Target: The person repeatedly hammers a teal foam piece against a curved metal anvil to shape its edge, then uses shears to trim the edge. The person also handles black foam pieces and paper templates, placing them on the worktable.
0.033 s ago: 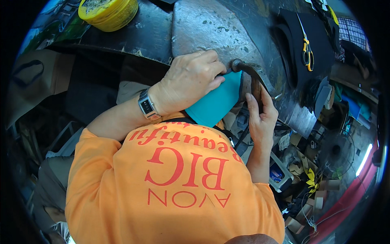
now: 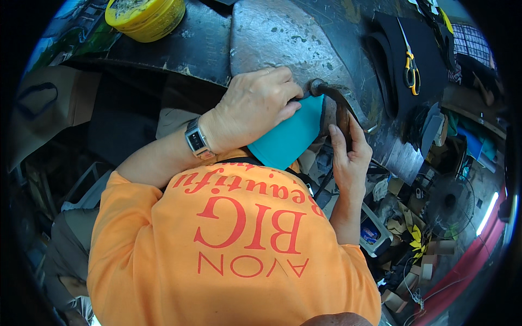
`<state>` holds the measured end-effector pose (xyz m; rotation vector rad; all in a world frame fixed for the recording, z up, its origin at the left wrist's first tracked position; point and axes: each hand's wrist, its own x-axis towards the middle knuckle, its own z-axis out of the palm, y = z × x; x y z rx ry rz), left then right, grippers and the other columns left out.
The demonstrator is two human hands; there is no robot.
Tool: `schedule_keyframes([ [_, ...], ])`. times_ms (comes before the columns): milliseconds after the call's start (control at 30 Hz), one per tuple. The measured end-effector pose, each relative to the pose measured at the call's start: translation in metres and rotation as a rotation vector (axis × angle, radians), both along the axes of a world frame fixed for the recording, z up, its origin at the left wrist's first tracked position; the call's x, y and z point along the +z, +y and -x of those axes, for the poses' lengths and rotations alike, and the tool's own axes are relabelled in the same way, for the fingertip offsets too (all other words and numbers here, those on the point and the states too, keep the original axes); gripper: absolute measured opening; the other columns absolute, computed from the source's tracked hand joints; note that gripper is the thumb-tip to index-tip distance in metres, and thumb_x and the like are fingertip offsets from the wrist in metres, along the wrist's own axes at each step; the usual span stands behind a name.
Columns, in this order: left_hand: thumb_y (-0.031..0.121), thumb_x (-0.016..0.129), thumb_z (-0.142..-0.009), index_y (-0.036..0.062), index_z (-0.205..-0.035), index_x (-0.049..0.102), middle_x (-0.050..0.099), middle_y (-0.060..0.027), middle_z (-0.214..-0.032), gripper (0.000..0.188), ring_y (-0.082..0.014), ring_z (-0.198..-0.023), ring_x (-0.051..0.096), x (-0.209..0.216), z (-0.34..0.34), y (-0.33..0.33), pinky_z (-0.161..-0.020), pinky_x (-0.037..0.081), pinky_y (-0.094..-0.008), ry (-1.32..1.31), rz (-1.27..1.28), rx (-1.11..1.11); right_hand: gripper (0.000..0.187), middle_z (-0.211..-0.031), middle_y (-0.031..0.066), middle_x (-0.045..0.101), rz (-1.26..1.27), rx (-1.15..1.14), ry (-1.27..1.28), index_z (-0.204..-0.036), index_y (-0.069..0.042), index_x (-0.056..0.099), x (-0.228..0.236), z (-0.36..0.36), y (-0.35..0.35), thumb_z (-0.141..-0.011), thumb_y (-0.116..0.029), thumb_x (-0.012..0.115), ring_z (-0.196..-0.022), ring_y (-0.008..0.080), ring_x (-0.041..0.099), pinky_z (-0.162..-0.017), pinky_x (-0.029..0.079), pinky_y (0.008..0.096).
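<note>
A smooth teal sheet (image 2: 288, 136) hangs over the near edge of the worktable, its far edge under my fingers. My left hand (image 2: 255, 103), with a watch on the wrist, has its fingers curled and closed at that edge, by a grey stone-like slab (image 2: 283, 41). My right hand (image 2: 350, 155) grips the wooden handle of a hammer (image 2: 334, 92), thumb on one side and fingers on the other. The dark hammer head rests at or just above the sheet's far edge, close to my left fingertips; contact cannot be made out.
A yellow tub (image 2: 147, 22) stands at the far left of the dark worktable (image 2: 201, 46). Yellow-handled scissors (image 2: 411, 73) lie on folded black material (image 2: 435, 65) at the right. A fan (image 2: 451, 204) and cluttered scraps sit lower right.
</note>
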<state>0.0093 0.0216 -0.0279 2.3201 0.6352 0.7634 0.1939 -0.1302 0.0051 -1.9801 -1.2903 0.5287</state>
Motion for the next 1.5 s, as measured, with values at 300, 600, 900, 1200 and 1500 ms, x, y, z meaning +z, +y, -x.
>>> schedule_keyframes([
  [300,0.015,0.075,-0.087,0.0074,-0.098,0.073,0.065,-0.0069,-0.092,0.014,-0.0252,-0.087,0.068,0.0,-0.001,0.001,-0.074,0.056,-0.0348,-0.003,-0.048,-0.038,0.027,-0.094,0.0121,0.075,-0.029,0.024,-0.028,-0.121,0.003,0.067,0.005,-0.002,-0.001,-0.097,-0.008,0.07,-0.078,0.0116,0.066,-0.07,0.052,0.0276],
  [600,0.016,0.076,-0.086,0.0069,-0.096,0.073,0.065,-0.0073,-0.091,0.014,-0.0259,-0.086,0.067,-0.001,-0.001,0.001,-0.074,0.056,-0.0359,-0.025,-0.041,-0.032,0.023,-0.087,0.0127,0.072,0.01,0.052,-0.015,-0.117,0.002,0.069,0.007,0.008,0.0,-0.094,-0.004,0.07,-0.073,0.0101,0.062,-0.068,0.05,0.026],
  [900,0.016,0.077,-0.085,0.0063,-0.096,0.071,0.065,-0.0082,-0.092,0.016,-0.0268,-0.085,0.067,-0.002,-0.001,0.003,-0.073,0.056,-0.0366,-0.018,-0.027,-0.033,0.027,-0.088,0.0132,0.072,-0.04,0.082,-0.124,-0.12,0.0,0.068,0.014,0.008,0.002,-0.094,-0.004,0.071,-0.072,0.0154,0.066,-0.068,0.052,0.0287],
  [1200,0.019,0.083,-0.081,0.0077,-0.097,0.067,0.062,-0.0074,-0.094,0.026,-0.0262,-0.086,0.065,0.001,0.01,-0.009,-0.075,0.055,-0.0364,-0.049,0.003,-0.065,0.033,-0.085,0.0122,0.07,0.11,0.126,-0.1,-0.127,-0.002,0.065,0.021,-0.002,0.001,-0.094,-0.004,0.07,-0.071,0.0131,0.065,-0.065,0.051,0.0294],
  [1500,0.023,0.081,-0.081,0.0084,-0.094,0.066,0.059,-0.0078,-0.095,0.025,-0.0259,-0.092,0.062,-0.004,0.013,-0.011,-0.081,0.053,-0.0378,0.015,-0.036,-0.118,0.024,-0.087,0.0074,0.072,-0.163,0.057,0.038,-0.118,0.003,0.069,0.02,0.013,0.002,-0.095,-0.004,0.069,-0.069,0.0118,0.062,-0.066,0.049,0.0265],
])
